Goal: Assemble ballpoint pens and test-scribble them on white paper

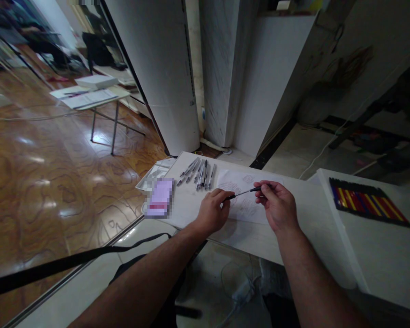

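Observation:
A slim pen (243, 193) spans the space between my hands, above a sheet of paper (237, 215) with reddish scribbles. My left hand (214, 209) is closed on its dark left end, and the fingertips of my right hand (275, 202) pinch the dark right end. A thin, paler stretch shows between the two dark ends; whether the pen is in one piece I cannot tell. Just beyond my left hand, several clear pens with dark parts (201, 173) lie in a loose bunch on the white table (187, 209).
Left of the pens is a blurred-out purple item (161, 196) at the table's edge. On a white surface at right lies a black tray (369, 200) of red, yellow and blue pieces. A white cabinet (153, 68) stands behind; a small folding table (123, 94) is farther left.

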A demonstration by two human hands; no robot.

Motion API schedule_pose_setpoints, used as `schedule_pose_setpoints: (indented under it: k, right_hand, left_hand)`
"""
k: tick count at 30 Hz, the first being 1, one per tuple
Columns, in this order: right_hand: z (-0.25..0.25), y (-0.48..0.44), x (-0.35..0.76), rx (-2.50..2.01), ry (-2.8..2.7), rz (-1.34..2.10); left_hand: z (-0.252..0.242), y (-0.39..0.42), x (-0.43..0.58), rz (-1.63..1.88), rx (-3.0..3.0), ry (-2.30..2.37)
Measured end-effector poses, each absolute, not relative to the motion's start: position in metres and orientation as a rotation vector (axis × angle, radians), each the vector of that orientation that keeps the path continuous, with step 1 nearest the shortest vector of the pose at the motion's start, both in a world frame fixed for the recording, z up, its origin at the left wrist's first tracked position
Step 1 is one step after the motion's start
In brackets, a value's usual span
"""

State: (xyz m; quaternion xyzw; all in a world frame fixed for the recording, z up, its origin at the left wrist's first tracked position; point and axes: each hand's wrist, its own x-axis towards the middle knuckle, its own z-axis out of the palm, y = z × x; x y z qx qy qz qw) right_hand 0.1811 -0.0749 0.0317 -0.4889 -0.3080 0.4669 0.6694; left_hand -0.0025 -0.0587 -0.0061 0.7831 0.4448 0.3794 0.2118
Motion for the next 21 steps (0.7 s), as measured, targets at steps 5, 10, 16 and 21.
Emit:
schedule_pose_setpoints:
  k: [5, 10, 16, 21]
  right_hand:
    - [0.0315, -0.0750, 0.1794, -1.118, -0.697, 1.074]
    - [0.0305, -0.0756, 0.1781, -1.132, -0.721, 1.096]
    - [0.0305, -0.0766, 0.1756, -1.134, -0.730, 1.125]
    - [0.0301, -0.0773, 0.1730, -1.143, -0.750, 1.148]
  left_hand:
    - [-0.0059, -0.0590, -0.0029, 1.050, 2.172, 1.224]
    - [-0.0063, -0.0593, -0.0032, 1.044, 2.185, 1.217]
    - [-0.0072, -0.0596, -0.0028, 1.048, 2.184, 1.225]
    - [-0.0071, -0.0600, -0.0032, 1.044, 2.188, 1.219]
